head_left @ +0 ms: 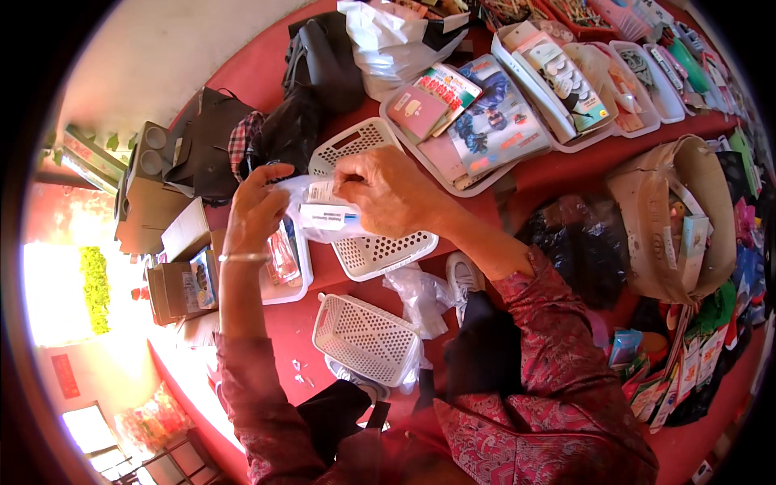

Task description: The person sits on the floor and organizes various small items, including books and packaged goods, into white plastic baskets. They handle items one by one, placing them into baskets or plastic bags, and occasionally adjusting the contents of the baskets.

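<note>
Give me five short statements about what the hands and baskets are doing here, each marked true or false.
1. Both hands hold one clear plastic packet. True.
2. The left hand wears a thin bracelet at the wrist. True.
3. The right hand rests flat on the red surface. False: it is raised, pinching the packet's top.
4. The white perforated basket near the person's lap is black. False: it is white.
5. The packet is held above another white basket. True.
</note>
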A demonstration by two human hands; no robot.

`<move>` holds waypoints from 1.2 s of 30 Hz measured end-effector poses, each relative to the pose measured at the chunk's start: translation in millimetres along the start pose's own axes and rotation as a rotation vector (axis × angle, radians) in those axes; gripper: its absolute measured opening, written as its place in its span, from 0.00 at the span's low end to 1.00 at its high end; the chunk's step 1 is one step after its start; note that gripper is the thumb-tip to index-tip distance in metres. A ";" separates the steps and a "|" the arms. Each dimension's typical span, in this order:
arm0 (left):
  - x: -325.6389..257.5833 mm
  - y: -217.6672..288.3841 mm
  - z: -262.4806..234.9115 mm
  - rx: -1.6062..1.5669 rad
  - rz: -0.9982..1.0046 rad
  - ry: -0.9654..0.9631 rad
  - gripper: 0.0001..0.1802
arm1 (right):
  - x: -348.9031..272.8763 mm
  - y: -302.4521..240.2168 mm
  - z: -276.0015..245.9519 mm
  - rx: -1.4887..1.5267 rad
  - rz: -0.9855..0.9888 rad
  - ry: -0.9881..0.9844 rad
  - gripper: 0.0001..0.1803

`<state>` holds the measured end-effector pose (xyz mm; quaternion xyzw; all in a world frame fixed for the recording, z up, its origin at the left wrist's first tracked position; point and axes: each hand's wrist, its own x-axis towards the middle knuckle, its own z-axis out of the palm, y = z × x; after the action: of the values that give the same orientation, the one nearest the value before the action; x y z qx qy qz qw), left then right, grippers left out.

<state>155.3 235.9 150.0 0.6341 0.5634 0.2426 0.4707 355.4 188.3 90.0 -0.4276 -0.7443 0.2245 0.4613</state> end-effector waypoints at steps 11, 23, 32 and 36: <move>-159.7 19.5 -27.4 -0.096 0.209 0.054 0.31 | 30.9 -152.2 2.0 0.115 -0.065 -0.219 0.06; -244.4 -92.2 -33.3 -0.428 0.003 0.000 0.26 | -44.2 -210.4 112.9 -0.025 -0.011 -0.442 0.07; -252.3 -136.2 -45.4 -0.206 -0.026 0.114 0.06 | -47.2 -205.3 166.3 0.045 -0.040 -0.477 0.06; -250.0 -136.7 -55.4 -0.193 -0.025 0.123 0.08 | -34.3 -197.0 168.0 0.325 0.131 -0.535 0.07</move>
<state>-19.5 7.4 111.1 0.5628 0.5732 0.3282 0.4970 130.3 64.4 136.9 -0.3209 -0.7644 0.4742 0.2963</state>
